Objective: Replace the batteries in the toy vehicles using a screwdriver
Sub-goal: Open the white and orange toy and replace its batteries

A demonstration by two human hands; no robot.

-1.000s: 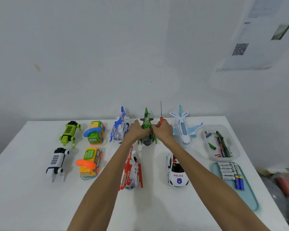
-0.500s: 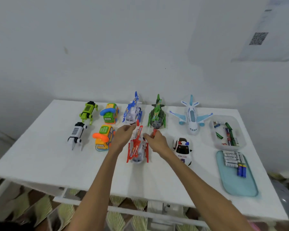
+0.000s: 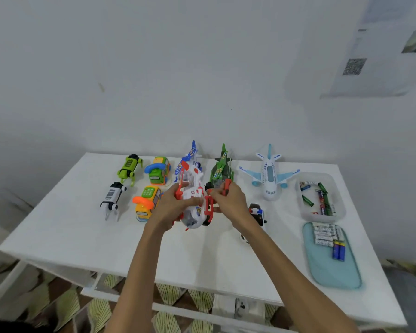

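Both hands lift the red helicopter (image 3: 193, 207) off the surface (image 3: 106, 236).
The clear tub (image 3: 339, 181) holds loose batteries (image 3: 322, 200); the blue tray (image 3: 332, 272) holds a row of batteries (image 3: 324, 233). A moment ago the toy lay flat. Now the left hand (image 3: 171, 207) wraps its fingers round it, and the right hand (image 3: 231, 200) grips the screwdriver (image 3: 226, 186). There is bare room by the near edge.

Red-and-white helicopter (image 3: 192, 207) is off the table (image 3: 58, 224), tilted, nose toward the camera, gripped by left hand (image 3: 169, 209) and right hand (image 3: 229, 203). Red-handled screwdriver (image 3: 227, 185) stands shaft-up in the right hand. Batteries (image 3: 324, 234) lie in a row on the tray (image 3: 332, 272); loose batteries (image 3: 321, 200) lie in the bin (image 3: 339, 212).
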